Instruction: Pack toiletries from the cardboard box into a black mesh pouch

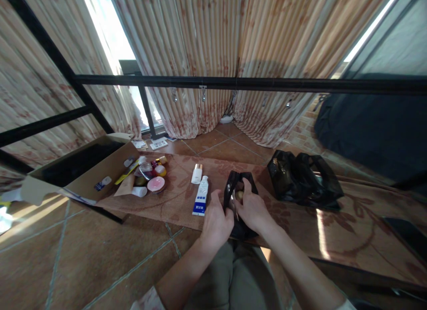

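Both hands grip a small black pouch (pixel 234 184) at the near edge of a patterned mat (pixel 167 199).

The left hand (pixel 216 221) closes on the pouch's left side; the right hand (pixel 252 208) clasps its right side, thumb at the open mouth; a yellowish item (pixel 239 195) shows inside, though what it is cannot be told, and something metallic glints between the hands; the pouch stands on the mat just in front of the person's lap; a white-and-blue tube (pixel 201 196) lies just left of it, a small white bottle (pixel 196 173) beyond that; a crumpled black plastic bag (pixel 303 179) sits to the right; further left, a pink round tin (pixel 155 184) lies among jars beside an open cardboard box (pixel 83 170).
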Motion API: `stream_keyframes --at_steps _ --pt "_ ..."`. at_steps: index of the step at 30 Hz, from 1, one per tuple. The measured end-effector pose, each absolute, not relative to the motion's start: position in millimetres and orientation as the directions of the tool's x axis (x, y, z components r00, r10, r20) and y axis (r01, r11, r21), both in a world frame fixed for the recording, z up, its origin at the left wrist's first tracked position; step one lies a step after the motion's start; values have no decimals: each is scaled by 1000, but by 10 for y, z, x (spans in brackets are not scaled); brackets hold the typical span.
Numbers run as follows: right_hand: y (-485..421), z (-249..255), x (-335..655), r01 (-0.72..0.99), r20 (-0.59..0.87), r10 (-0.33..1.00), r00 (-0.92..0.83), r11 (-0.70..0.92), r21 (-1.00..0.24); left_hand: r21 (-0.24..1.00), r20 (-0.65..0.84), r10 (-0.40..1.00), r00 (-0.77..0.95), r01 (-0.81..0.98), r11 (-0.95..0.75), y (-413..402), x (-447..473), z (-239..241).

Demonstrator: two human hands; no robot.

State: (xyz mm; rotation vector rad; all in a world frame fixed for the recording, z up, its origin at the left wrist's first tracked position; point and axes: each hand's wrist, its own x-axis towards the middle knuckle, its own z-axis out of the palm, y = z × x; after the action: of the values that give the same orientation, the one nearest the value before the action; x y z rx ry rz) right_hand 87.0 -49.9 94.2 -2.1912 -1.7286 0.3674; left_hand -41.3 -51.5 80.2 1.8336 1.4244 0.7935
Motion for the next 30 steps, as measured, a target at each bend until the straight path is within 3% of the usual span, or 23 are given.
stream_keyframes --at_steps 4,9,19,24,30 --pt "-573 983 941 828 129 973 191 -90 -553 804 48 975 218 570 -167 -501 -428 801" --pt "-762 987 1062 695 326 903 281 43 -718 793 56 975 217 583 -176 -522 -415 805" --pt "-1053 735 1142 513 313 786 533 -6 -858 759 28 990 136 642 -110 -511 -530 846" --pt "-1103 647 1171 468 313 738 597 -4 -884 607 49 999 -11 795 -21 -311 -774 549" --pt "-1145 478 1283 435 260 727 635 -59 -899 361 75 997 33 931 -58 -66 -876 207"
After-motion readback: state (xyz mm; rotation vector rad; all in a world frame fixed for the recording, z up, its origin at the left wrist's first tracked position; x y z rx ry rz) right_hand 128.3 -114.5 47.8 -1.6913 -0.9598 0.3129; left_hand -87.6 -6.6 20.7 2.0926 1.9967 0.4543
